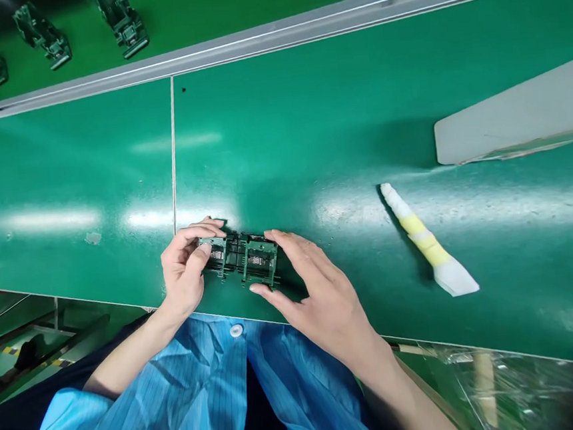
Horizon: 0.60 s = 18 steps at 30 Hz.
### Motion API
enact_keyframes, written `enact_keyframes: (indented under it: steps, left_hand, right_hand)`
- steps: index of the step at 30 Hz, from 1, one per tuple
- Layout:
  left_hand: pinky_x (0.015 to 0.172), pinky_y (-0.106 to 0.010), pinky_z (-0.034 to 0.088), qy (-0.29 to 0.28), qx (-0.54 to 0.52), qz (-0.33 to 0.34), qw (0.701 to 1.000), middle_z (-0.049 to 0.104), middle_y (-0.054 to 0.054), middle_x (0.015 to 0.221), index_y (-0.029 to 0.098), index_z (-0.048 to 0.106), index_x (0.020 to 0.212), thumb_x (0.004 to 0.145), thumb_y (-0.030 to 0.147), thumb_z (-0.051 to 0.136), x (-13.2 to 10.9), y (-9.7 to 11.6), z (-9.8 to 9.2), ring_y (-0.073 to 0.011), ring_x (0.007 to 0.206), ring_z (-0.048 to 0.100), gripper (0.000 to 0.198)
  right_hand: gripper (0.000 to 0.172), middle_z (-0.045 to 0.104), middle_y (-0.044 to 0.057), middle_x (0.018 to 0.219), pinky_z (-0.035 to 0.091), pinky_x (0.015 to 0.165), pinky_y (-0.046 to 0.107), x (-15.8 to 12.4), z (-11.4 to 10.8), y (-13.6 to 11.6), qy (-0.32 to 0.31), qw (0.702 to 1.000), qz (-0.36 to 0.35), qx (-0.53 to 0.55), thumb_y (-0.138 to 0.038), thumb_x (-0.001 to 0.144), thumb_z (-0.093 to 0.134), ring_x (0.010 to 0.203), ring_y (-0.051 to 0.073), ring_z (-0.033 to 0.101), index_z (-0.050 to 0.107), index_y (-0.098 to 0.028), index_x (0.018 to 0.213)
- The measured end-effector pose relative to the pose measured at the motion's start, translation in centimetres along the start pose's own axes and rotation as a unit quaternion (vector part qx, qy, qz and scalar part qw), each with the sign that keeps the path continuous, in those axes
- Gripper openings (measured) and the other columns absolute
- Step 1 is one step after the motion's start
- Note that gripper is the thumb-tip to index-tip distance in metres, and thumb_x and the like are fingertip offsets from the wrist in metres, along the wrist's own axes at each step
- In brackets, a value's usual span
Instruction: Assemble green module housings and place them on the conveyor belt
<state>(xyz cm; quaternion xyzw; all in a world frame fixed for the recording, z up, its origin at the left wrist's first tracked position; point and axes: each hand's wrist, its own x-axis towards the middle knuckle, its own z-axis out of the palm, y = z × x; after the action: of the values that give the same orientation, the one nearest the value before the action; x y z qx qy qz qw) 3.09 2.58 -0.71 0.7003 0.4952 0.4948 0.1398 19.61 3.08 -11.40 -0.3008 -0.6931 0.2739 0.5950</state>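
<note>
A dark green plastic frame part, with two open box-like sections and small metallic pieces inside, is between my hands near the front edge of the bench. My left hand grips its left end, thumb on top and fingers curled behind. At the right end my right hand spans the part, with a fingertip at the far corner and the thumb at the near edge. The underside of the part is hidden.
Several similar dark green parts lie beyond a metal rail. To the right, a white tool-like object wrapped in yellow tape rests on the green bench. A pale grey panel juts in from the right.
</note>
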Motion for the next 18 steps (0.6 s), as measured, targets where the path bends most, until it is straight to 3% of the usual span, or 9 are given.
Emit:
enact_keyframes:
  steps: [5, 8, 11, 15, 18]
  left_hand:
    - [0.101, -0.042, 0.052, -0.012, -0.011, -0.004, 1.0, 0.074, -0.002, 0.087, 0.02, 0.07, 0.09, 0.088, 0.022, 0.063, 0.0, 0.0, -0.4, -0.0208, 0.102, 0.07, 0.007]
    - [0.11, -0.042, 0.048, -0.042, 0.019, 0.012, 0.999, 0.072, -0.005, 0.115, 0.022, 0.069, 0.114, 0.086, 0.023, 0.065, -0.1, 0.7, -1.2, -0.0236, 0.122, 0.063, 0.029]
    - [0.121, -0.045, 0.037, -0.07, 0.067, 0.076, 0.992, 0.062, -0.006, 0.138, 0.024, 0.06, 0.135, 0.086, 0.018, 0.064, -0.2, 2.7, -1.5, -0.0265, 0.138, 0.05, 0.05]
    - [0.124, -0.042, 0.033, -0.179, 0.048, 0.076, 0.98, 0.059, -0.007, 0.142, 0.021, 0.056, 0.139, 0.088, 0.014, 0.06, 0.2, 6.0, -0.1, -0.026, 0.145, 0.041, 0.053]
    - [0.119, -0.034, 0.04, -0.223, 0.002, 0.027, 0.975, 0.063, -0.004, 0.138, 0.024, 0.062, 0.133, 0.088, 0.012, 0.06, 0.8, 7.1, 1.7, -0.0207, 0.14, 0.048, 0.046]
  right_hand:
    - [0.058, 0.057, 0.011, 0.137, 0.053, 0.106, 0.05, 0.1, 0.1, 0.2, -0.001, 1.0, -0.005, 0.005, -0.037, 0.102, 0.057, 0.127, 0.029, 0.055, 0.033, -0.024, 0.154]
    - [0.052, 0.059, 0.014, 0.132, 0.053, 0.105, 0.051, 0.1, -0.2, 0.2, 0.022, 1.0, -0.019, 0.007, -0.035, 0.101, 0.06, 0.124, 0.029, 0.057, 0.043, -0.017, 0.146]
    - [0.048, 0.06, 0.015, 0.13, 0.052, 0.107, 0.049, 0.2, -1.2, -0.6, 0.062, 0.998, -0.031, 0.011, -0.03, 0.098, 0.065, 0.125, 0.029, 0.057, 0.048, -0.014, 0.14]
    - [0.047, 0.059, 0.015, 0.132, 0.051, 0.111, 0.048, 0.3, -2.5, -2.5, 0.097, 0.994, -0.044, 0.025, -0.025, 0.097, 0.067, 0.127, 0.029, 0.056, 0.049, -0.014, 0.138]
    - [0.046, 0.058, 0.015, 0.133, 0.053, 0.11, 0.047, 0.5, -2.8, -3.4, 0.115, 0.991, -0.056, 0.035, -0.022, 0.096, 0.067, 0.127, 0.028, 0.056, 0.048, -0.014, 0.138]
